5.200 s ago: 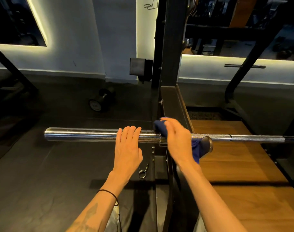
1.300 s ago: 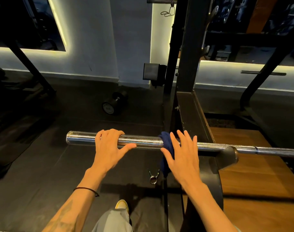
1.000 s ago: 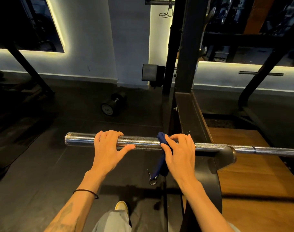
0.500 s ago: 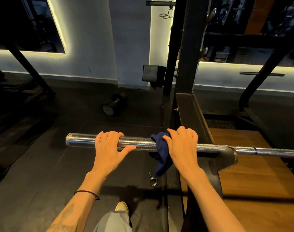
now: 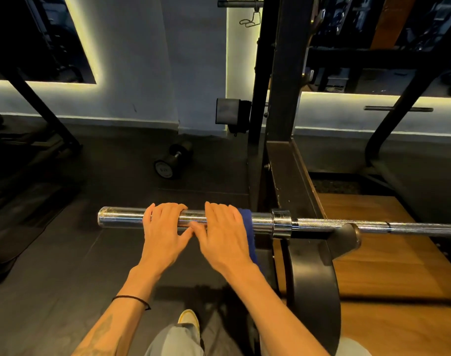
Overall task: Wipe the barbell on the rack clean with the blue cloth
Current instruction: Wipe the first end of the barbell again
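- Nearest us we see grey trouser legs and a yellow shoe toe (image 5: 189, 317) on the dark rubber floor (image 5: 52, 291).
- Our left hand (image 5: 165, 231) lies over the barbell (image 5: 121, 217) sleeve, fingers curled across the top and thumb stretched right; a thin black band (image 5: 132, 299) circles that wrist.
- Our right hand (image 5: 223, 233) sits just beside it, thumbs nearly meeting, fingers draped over the sleeve and pressing the blue cloth (image 5: 248, 228) against the steel. The cloth shows at the hand's right edge and hangs below the bar.
- The bar runs left to right, its collar (image 5: 281, 224) just right of the cloth, the knurled shaft resting in the black hook (image 5: 347, 238) of the rack (image 5: 280, 98).
- A wooden platform (image 5: 388, 278) lies to the right.
- Farther off, a dumbbell (image 5: 173, 163) lies on the floor near the lit wall.
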Action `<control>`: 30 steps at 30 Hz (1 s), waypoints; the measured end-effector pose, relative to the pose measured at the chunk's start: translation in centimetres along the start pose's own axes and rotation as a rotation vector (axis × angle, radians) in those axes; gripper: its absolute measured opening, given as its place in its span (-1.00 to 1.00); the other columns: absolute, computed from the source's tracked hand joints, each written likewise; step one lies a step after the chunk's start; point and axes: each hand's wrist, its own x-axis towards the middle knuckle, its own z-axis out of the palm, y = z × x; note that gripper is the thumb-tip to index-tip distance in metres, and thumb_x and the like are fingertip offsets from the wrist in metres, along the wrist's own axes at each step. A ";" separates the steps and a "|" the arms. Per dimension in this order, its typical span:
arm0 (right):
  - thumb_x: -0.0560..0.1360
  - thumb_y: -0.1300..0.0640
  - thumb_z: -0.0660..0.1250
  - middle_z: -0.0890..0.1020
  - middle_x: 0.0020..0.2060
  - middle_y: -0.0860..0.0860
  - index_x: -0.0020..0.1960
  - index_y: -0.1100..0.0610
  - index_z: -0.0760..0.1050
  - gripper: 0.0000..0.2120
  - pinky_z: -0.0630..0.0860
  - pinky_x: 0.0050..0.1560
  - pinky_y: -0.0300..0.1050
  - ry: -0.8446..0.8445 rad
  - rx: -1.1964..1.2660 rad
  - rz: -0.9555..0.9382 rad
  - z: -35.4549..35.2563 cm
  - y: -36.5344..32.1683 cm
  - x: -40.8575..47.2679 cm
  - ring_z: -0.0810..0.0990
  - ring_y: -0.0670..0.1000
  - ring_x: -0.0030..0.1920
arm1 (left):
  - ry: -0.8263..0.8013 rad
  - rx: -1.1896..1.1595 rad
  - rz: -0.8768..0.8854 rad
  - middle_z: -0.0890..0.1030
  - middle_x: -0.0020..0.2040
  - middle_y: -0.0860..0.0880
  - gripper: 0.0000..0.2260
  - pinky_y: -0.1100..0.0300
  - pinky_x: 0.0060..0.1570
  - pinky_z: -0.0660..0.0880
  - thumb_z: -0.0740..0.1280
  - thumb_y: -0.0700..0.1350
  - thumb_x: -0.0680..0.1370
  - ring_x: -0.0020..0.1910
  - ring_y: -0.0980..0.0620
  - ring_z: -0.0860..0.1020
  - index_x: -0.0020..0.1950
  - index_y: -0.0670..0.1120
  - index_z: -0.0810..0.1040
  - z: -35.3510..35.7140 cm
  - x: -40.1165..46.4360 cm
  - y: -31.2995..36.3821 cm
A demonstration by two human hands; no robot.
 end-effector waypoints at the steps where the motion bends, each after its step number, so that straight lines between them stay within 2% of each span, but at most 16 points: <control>1: 0.65 -0.25 0.02 0.56 0.14 0.01 0.42 0.15 0.43 -0.41 0.40 0.30 0.02 -0.016 -0.044 -0.046 -0.5 1.0 -0.2 0.50 0.05 0.13 | -0.011 0.003 0.024 0.53 0.12 0.05 -0.56 -0.08 0.47 0.12 0.21 0.25 0.51 0.19 0.01 0.46 0.23 -0.01 0.50 -0.1 -0.1 -0.2; 4: 0.64 -0.24 0.06 0.49 0.09 -0.04 0.34 0.07 0.41 -0.52 0.41 0.26 0.00 0.004 -0.167 -0.037 -2.1 5.3 -1.2 0.45 0.03 0.10 | -0.045 0.023 0.096 0.50 0.22 0.01 -0.54 -0.13 0.50 0.09 0.19 0.23 0.56 0.29 -0.03 0.43 0.33 -0.03 0.45 -0.1 -0.6 -1.1; 5: 0.65 -0.24 0.04 0.51 0.13 -0.02 0.34 0.09 0.42 -0.51 0.40 0.35 0.02 0.021 -0.202 -0.001 -2.4 6.2 -1.7 0.47 0.05 0.16 | -0.039 0.032 0.099 0.49 0.25 -0.01 -0.53 -0.15 0.51 0.08 0.21 0.20 0.57 0.33 -0.06 0.42 0.35 -0.05 0.44 0.0 -0.8 -1.2; 7: 0.65 -0.26 0.00 0.52 0.32 0.07 0.46 0.18 0.40 -0.38 0.22 0.57 0.08 0.055 -0.226 0.082 -2.2 6.3 -2.8 0.43 0.13 0.41 | 0.021 0.054 0.070 0.51 0.27 -0.07 -0.54 -0.22 0.51 0.08 0.35 0.09 0.54 0.36 -0.13 0.41 0.37 -0.11 0.46 0.4 -1.2 -0.5; 10: 0.63 -0.28 0.04 0.43 0.46 0.19 0.52 0.28 0.33 -0.27 0.04 0.61 0.14 0.098 -0.128 0.174 -0.3 3.2 -3.3 0.27 0.19 0.55 | 0.082 0.086 -0.012 0.53 0.27 -0.14 -0.45 -0.30 0.48 0.11 0.55 -0.17 0.39 0.37 -0.22 0.43 0.34 -0.18 0.50 0.9 -1.7 1.1; 14: 0.62 -0.27 0.07 0.37 0.52 0.17 0.56 0.24 0.26 -0.28 0.05 0.61 0.12 0.043 -0.038 0.016 1.4 0.1 -2.8 0.24 0.15 0.57 | 0.112 0.181 0.008 0.55 0.16 -0.20 -0.41 -0.29 0.34 0.37 0.60 -0.31 0.25 0.21 -0.24 0.49 0.24 -0.22 0.51 0.4 -1.4 1.5; 16: 0.62 -0.23 0.11 0.42 0.47 0.08 0.55 0.17 0.30 -0.36 0.11 0.60 0.08 -0.020 -0.071 -0.079 0.1 1.1 -2.3 0.32 0.09 0.51 | 0.127 0.201 0.043 0.53 0.05 -0.18 -0.42 -0.18 0.15 0.52 0.61 -0.30 0.21 0.05 -0.20 0.50 0.18 -0.21 0.50 -0.2 -1.0 1.3; 17: 0.62 -0.21 0.14 0.46 0.40 0.03 0.51 0.13 0.34 -0.41 0.21 0.55 0.06 -0.039 -0.087 -0.103 -0.8 2.1 -2.2 0.39 0.06 0.43 | 0.117 0.202 0.052 0.50 0.02 -0.16 -0.42 -0.10 0.04 0.53 0.62 -0.27 0.21 -0.02 -0.17 0.48 0.16 -0.19 0.49 -0.5 -0.7 1.2; 19: 0.62 -0.18 0.15 0.47 0.23 -0.02 0.40 0.10 0.39 -0.52 0.36 0.37 0.03 -0.012 -0.132 -0.072 -2.1 4.6 -2.4 0.45 0.04 0.24 | 0.066 0.215 0.053 0.45 -0.02 -0.12 -0.41 0.00 -0.11 0.44 0.64 -0.19 0.21 -0.11 -0.11 0.43 0.16 -0.15 0.48 -0.9 -0.1 0.8; 20: 0.63 -0.18 0.13 0.50 0.24 0.01 0.40 0.13 0.40 -0.51 0.38 0.38 0.05 0.015 -0.159 -0.014 -2.4 5.5 -2.7 0.47 0.07 0.25 | 0.045 0.238 0.061 0.43 -0.03 -0.11 -0.37 0.01 -0.13 0.41 0.65 -0.15 0.20 -0.12 -0.10 0.40 0.19 -0.14 0.48 -1.0 0.2 0.5; 22: 0.65 -0.20 0.09 0.49 0.37 0.09 0.48 0.19 0.37 -0.42 0.29 0.52 0.10 0.055 -0.186 0.109 -1.9 5.9 -3.2 0.43 0.12 0.42 | 0.002 0.298 0.099 0.42 -0.02 -0.12 -0.31 0.00 -0.12 0.40 0.66 -0.10 0.18 -0.11 -0.10 0.39 0.25 -0.13 0.51 -1.2 0.7 0.2; 25: 0.62 -0.26 0.14 0.45 0.41 0.13 0.50 0.22 0.32 -0.33 0.22 0.53 0.15 0.089 -0.069 0.196 0.1 3.2 -3.0 0.36 0.15 0.46 | -0.015 0.264 0.105 0.41 -0.01 -0.10 -0.37 0.03 -0.09 0.38 0.67 -0.07 0.16 -0.09 -0.08 0.38 0.18 -0.09 0.56 -1.1 1.1 0.3; 29: 0.62 -0.29 0.07 0.27 0.58 0.14 0.62 0.20 0.15 -0.24 0.04 0.61 0.12 0.001 -0.012 -0.002 1.9 0.2 -2.4 0.15 0.13 0.60 | -0.048 0.131 0.069 0.43 0.08 -0.07 -0.44 0.00 0.09 0.37 0.57 0.05 0.22 0.03 -0.08 0.44 0.14 -0.10 0.53 -0.1 1.3 -0.1; 30: 0.63 -0.28 0.08 0.27 0.58 0.13 0.62 0.19 0.15 -0.26 0.03 0.62 0.10 -0.018 -0.030 -0.056 1.7 0.5 -2.3 0.17 0.12 0.60 | -0.057 0.116 0.090 0.45 0.13 -0.07 -0.44 -0.03 0.18 0.35 0.52 0.11 0.26 0.10 -0.09 0.46 0.16 -0.10 0.53 0.1 1.2 -0.4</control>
